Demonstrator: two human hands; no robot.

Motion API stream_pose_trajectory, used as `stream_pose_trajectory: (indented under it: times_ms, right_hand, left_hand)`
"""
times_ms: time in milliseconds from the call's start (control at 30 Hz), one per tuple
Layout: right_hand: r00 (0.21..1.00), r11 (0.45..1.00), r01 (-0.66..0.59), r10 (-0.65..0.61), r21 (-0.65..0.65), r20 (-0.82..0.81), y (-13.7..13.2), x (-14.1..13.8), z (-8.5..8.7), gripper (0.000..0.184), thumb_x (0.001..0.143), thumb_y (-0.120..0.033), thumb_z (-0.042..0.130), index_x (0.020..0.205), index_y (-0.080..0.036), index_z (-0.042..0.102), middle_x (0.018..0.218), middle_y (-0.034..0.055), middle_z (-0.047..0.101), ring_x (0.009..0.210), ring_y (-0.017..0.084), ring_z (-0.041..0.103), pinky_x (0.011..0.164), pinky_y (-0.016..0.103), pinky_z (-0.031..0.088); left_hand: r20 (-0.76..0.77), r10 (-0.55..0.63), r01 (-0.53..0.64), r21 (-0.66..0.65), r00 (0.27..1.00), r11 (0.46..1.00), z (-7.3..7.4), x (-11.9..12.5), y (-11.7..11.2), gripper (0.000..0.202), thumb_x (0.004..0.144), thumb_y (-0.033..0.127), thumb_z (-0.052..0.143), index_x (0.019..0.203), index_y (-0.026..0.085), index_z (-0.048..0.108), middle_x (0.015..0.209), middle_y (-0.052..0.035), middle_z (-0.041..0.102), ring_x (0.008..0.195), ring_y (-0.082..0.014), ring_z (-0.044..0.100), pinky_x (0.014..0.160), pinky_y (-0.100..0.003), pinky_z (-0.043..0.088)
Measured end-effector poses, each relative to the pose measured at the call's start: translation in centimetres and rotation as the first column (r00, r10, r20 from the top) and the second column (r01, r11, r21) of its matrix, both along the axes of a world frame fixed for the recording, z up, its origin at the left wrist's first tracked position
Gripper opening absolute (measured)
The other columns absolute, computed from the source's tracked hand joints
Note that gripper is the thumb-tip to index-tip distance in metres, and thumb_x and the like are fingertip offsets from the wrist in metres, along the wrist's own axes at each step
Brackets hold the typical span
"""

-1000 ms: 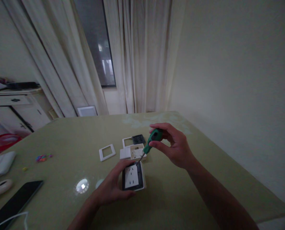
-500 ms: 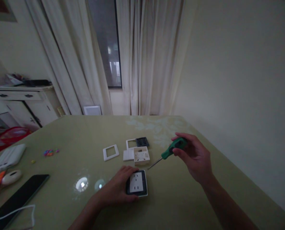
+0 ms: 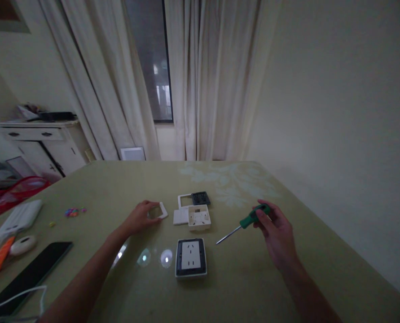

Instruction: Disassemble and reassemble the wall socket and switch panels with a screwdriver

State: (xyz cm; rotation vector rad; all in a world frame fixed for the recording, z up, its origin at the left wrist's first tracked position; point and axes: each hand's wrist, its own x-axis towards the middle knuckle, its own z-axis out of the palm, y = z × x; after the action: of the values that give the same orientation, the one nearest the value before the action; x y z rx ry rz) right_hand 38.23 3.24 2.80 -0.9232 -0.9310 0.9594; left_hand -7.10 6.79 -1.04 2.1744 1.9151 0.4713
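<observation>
On the table in front of me lies a wall socket, a white slotted face with a dark surround set in a white box; neither hand touches it. My left hand is farther off to the left, thumb and fingers closed on the edges of a white cover frame, partly hiding it. Held in my right hand is a green-handled screwdriver, its metal tip pointing down and left, to the right of the socket.
Beyond the socket sit an open white mounting box, a white plate, another white frame and a black socket part. At left are a phone-like black slab, a power strip, an orange-handled item and colourful bits.
My left hand has let go of the socket, moved up and left, and taken hold of the white cover frame. My right hand has drawn the screwdriver slightly right, away from the socket.
</observation>
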Motion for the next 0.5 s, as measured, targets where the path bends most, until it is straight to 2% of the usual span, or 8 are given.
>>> stream_pose_trajectory:
  times_ms: [133, 200, 300, 367, 433, 500]
  right_hand:
    - [0.998, 0.999, 0.016, -0.018, -0.031, -0.055, 0.2, -0.1, -0.1, 0.054, 0.063, -0.048, 0.102, 0.107, -0.026, 0.080, 0.091, 0.0028, 0.077, 0.078, 0.017, 0.071, 0.058, 0.021, 0.058]
    - [0.995, 0.998, 0.022, -0.028, -0.065, -0.091, 0.5, -0.2, -0.3, 0.056, 0.059, -0.048, 0.103, 0.105, -0.026, 0.080, 0.091, 0.0025, 0.077, 0.077, 0.016, 0.071, 0.057, 0.020, 0.058]
    - [0.990, 0.994, 0.035, -0.049, -0.105, -0.130, 0.7, -0.2, -0.5, 0.061, 0.054, -0.048, 0.105, 0.105, -0.025, 0.081, 0.090, 0.0023, 0.077, 0.075, 0.015, 0.071, 0.056, 0.019, 0.058]
    - [0.988, 0.992, 0.042, -0.059, -0.116, -0.145, 0.8, -0.2, -0.5, 0.062, 0.053, -0.047, 0.105, 0.105, -0.025, 0.081, 0.090, 0.0020, 0.077, 0.076, 0.015, 0.071, 0.056, 0.018, 0.058]
    - [0.986, 0.992, 0.046, -0.064, -0.119, -0.153, 0.8, -0.3, -0.4, 0.061, 0.053, -0.047, 0.105, 0.104, -0.025, 0.081, 0.090, 0.0019, 0.077, 0.076, 0.014, 0.071, 0.056, 0.017, 0.058]
    - [0.985, 0.991, 0.046, -0.065, -0.123, -0.160, 0.7, -0.4, -0.3, 0.059, 0.052, -0.046, 0.106, 0.102, -0.025, 0.082, 0.090, 0.0021, 0.077, 0.076, 0.015, 0.071, 0.055, 0.017, 0.058]
  left_hand:
    - [-0.061, -0.012, 0.013, 0.016, 0.998, 1.000, -0.2, 0.4, -1.3, 0.064, 0.078, 0.051, 0.075, 0.129, 0.013, 0.071, 0.124, -0.0212, 0.071, 0.114, -0.0404, 0.068, 0.106, -0.052, 0.052]
    - [-0.080, -0.013, 0.016, 0.033, 0.997, 0.999, 0.4, 0.8, -2.0, 0.065, 0.079, 0.052, 0.074, 0.129, 0.012, 0.069, 0.126, -0.0223, 0.069, 0.117, -0.0417, 0.065, 0.108, -0.054, 0.050]
    - [-0.039, -0.045, 0.048, 0.093, 0.998, 0.995, 2.0, 2.4, -3.7, 0.064, 0.084, 0.052, 0.071, 0.134, 0.014, 0.064, 0.129, -0.0196, 0.066, 0.121, -0.0399, 0.063, 0.110, -0.054, 0.049]
    - [0.073, -0.159, 0.150, 0.113, 0.985, 0.982, 3.2, 4.3, -5.2, 0.063, 0.088, 0.049, 0.071, 0.139, 0.015, 0.058, 0.132, -0.0179, 0.064, 0.123, -0.0371, 0.062, 0.110, -0.052, 0.050]
    - [0.173, -0.311, 0.301, 0.085, 0.934, 0.950, 4.2, 6.7, -6.9, 0.065, 0.090, 0.045, 0.072, 0.146, 0.020, 0.052, 0.144, -0.0159, 0.059, 0.132, -0.0345, 0.058, 0.116, -0.051, 0.047]
    - [0.216, -0.433, 0.434, 0.045, 0.875, 0.900, 4.9, 8.9, -8.3, 0.077, 0.084, 0.040, 0.079, 0.151, 0.023, 0.047, 0.152, -0.0151, 0.053, 0.138, -0.0351, 0.053, 0.121, -0.052, 0.044]
